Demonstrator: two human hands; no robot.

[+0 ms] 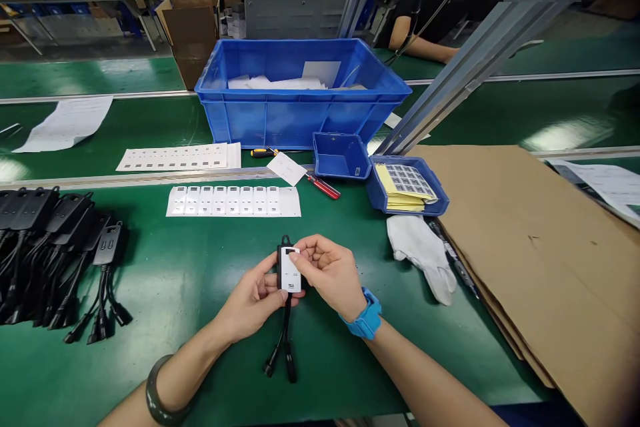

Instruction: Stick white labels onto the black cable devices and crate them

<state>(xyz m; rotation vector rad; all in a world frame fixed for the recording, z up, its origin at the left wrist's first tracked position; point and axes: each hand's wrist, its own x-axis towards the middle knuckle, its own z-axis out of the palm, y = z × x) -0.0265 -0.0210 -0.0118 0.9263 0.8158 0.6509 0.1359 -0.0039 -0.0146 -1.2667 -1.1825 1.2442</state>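
Between my hands is a small black controller box point(290, 270) with a white label on its front and black cables hanging from its lower end. My left hand point(255, 297) grips its lower left side, thumb near the bottom edge. At the upper right, my right hand point(327, 270) presses its thumb on the top of the label, fingers curled at the box's edge. Just beyond lies a sheet of white labels point(233, 201). Many similar black boxes with cables point(45, 233) are piled at the left, one grey-faced box point(107, 245) at the pile's right end.
A large blue bin point(300, 113) holds white papers behind a small blue tray point(341, 157). Another tray holds yellow-backed stickers point(407, 183). A red screwdriver point(324, 187), a white glove point(423, 253) and cardboard point(540, 247) lie around. A metal post point(470, 73) slants at right; a person sits beyond.
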